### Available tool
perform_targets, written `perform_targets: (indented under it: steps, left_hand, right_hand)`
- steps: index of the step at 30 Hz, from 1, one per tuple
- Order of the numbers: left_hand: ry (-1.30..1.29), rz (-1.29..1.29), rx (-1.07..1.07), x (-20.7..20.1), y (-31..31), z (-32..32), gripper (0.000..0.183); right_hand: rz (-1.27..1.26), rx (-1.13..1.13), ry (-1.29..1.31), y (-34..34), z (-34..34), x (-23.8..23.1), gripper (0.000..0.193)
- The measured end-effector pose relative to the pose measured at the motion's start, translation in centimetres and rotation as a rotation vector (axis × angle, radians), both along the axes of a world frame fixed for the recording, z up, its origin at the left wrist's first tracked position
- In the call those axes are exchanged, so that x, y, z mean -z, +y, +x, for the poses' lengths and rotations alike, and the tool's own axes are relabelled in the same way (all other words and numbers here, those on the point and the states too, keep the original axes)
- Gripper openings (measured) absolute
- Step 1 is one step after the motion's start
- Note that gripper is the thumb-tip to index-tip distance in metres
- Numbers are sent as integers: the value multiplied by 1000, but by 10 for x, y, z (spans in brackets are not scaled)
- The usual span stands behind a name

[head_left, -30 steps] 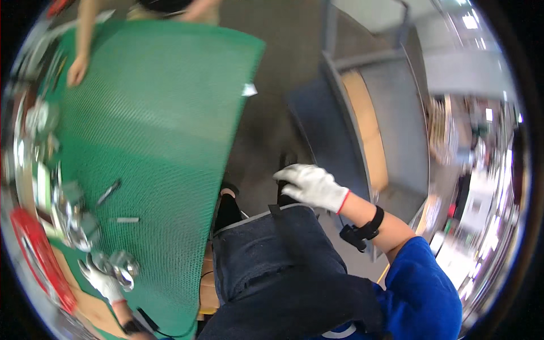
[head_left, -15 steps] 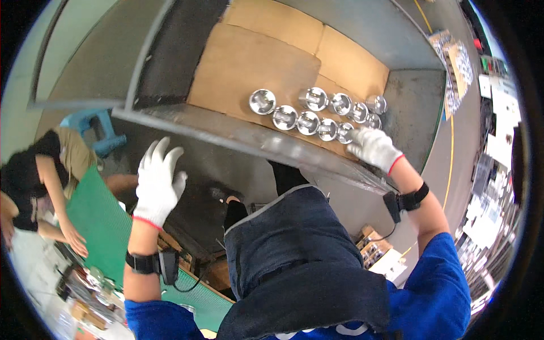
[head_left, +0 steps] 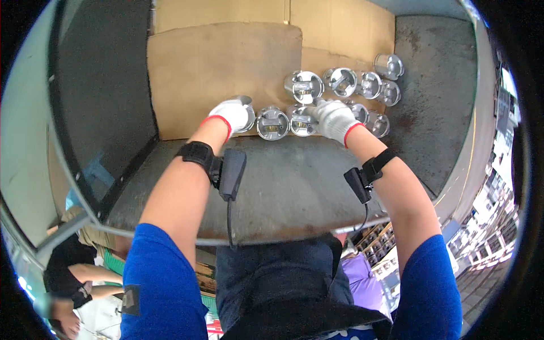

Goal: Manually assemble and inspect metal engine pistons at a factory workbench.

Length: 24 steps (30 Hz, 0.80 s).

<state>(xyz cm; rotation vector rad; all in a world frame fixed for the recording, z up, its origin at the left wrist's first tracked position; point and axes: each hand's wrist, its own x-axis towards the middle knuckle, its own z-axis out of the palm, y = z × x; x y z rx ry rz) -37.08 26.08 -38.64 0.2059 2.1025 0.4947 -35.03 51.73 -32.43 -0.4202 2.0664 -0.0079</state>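
Both gloved hands are inside a grey metal bin, over its front row of shiny metal pistons. My left hand (head_left: 229,115) is closed around the piston (head_left: 248,120) at the row's left end, covering much of it. Beside it stand an uncovered piston (head_left: 272,124) and another piston (head_left: 301,122), nearer my right hand. My right hand (head_left: 336,118) is curled over a piston in the middle of the row, mostly hidden under the glove. Behind this row stand more pistons, among them a piston (head_left: 305,86) just beyond my right fingertips.
Brown cardboard (head_left: 226,62) lines the bin floor. The bin's front wall (head_left: 272,187) rises between me and the pistons, with a dark side wall (head_left: 105,68) at left and a grey side wall (head_left: 433,102) at right. Another person (head_left: 71,272) is at lower left.
My view has moved closer over the bin. My left hand has come from outside the bin onto the leftmost front piston. My right hand has shifted left along the row.
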Motion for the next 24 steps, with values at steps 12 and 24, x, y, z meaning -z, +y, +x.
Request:
perform_targets:
  steps: [12,24]
  left_hand:
    - [-157,-161,-1572,127,74,47,38]
    - [221,-126,467,126,92,20,39]
  right_hand:
    - [-24,4,401,36,73,223,39]
    - [-25,-211,293,25,50,195,25]
